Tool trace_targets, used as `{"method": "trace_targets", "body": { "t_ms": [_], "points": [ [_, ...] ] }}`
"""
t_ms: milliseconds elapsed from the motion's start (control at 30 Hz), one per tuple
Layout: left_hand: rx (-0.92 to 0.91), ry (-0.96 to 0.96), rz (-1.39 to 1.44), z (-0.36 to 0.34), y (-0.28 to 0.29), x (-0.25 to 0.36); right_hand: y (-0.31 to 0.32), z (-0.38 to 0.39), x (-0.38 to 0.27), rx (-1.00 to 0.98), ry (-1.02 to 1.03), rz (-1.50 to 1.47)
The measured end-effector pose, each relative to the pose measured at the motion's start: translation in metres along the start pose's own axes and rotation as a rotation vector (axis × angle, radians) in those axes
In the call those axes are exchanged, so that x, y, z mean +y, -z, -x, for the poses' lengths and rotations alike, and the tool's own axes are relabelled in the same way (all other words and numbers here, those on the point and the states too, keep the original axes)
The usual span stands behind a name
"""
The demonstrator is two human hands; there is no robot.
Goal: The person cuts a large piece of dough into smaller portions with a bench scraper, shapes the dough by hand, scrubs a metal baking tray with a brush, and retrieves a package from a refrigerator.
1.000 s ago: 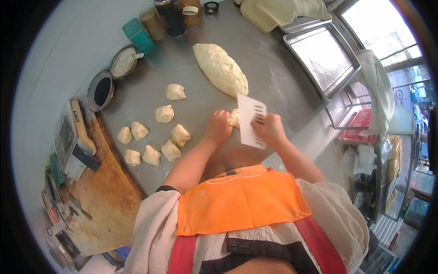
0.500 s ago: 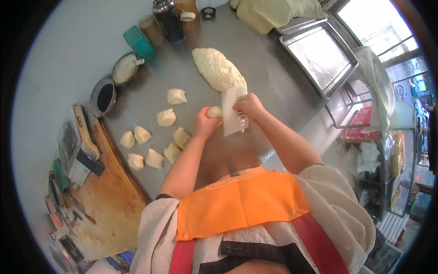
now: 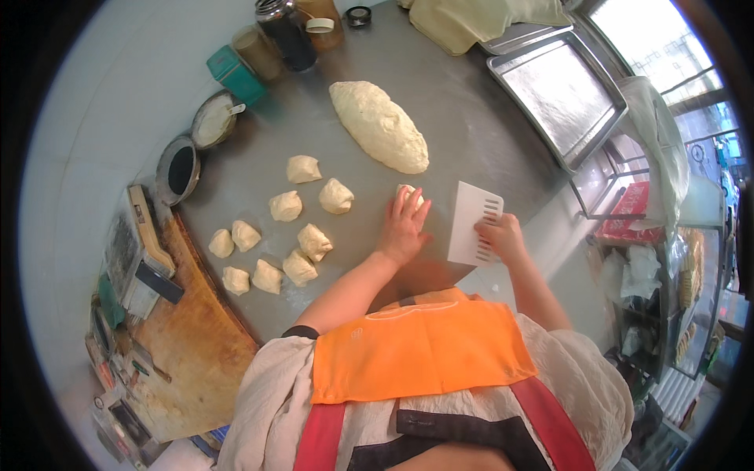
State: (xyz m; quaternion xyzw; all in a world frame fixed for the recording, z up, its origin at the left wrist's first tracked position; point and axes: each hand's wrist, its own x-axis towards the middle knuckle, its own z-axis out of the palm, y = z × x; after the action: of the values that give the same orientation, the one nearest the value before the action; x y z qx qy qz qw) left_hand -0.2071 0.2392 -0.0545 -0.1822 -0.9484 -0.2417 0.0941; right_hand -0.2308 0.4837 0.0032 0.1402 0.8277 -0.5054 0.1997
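Nine small dough pieces [image 3: 285,206] lie on the bench [image 3: 463,118], left of the left hand [image 3: 403,235]. A large dough mass [image 3: 378,125] rests beyond that hand, which is loose, thumb spread, fingers over a dough lump [image 3: 408,190]. Further right, a white scraper [image 3: 468,210] is grasped by the right hand [image 3: 502,235]; beyond that hand sits a metal tray [image 3: 558,94].

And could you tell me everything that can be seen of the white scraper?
The white scraper is a thin, flat, four-sided sheet, apparently plastic, with a row of narrow slots along its right side. The right grip holds it at that slotted side, covering some slots. Its broad face shows; its plain long edge faces left, apart from the big dough loaf. Whether it touches the metal table is unclear.
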Motion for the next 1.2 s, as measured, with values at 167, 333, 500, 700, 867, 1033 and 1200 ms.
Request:
{"method": "trace_targets", "body": {
  "t_ms": [167,333,500,700,867,1033,1200],
  "points": [
    [0.117,0.686,0.725,-0.046,0.009,-0.034,0.005,0.004,-0.033,0.032,0.044,0.046],
    [0.104,0.558,0.691,-0.045,0.014,-0.044,0.011,-0.021,-0.073,-0.112,0.511,0.62],
    [0.299,0.41,0.334,-0.038,0.041,-0.009,-0.007,-0.075,-0.162,-0.393,0.832,1.11],
    [0.259,0.476,0.273,-0.032,-0.001,-0.019,-0.077,-0.124,-0.181,-0.585,0.821,1.328],
    [0.247,0.602,0.361,-0.035,0.005,-0.023,-0.106,-0.159,-0.134,-0.509,0.454,0.927],
    [0.265,0.513,0.311,0.01,0.023,-0.035,-0.073,-0.084,-0.094,-0.469,0.084,0.108],
    [0.226,1.107,1.267,0.053,0.062,-0.023,-0.014,-0.056,-0.043,-0.168,-0.093,-0.43]
  ]
}}
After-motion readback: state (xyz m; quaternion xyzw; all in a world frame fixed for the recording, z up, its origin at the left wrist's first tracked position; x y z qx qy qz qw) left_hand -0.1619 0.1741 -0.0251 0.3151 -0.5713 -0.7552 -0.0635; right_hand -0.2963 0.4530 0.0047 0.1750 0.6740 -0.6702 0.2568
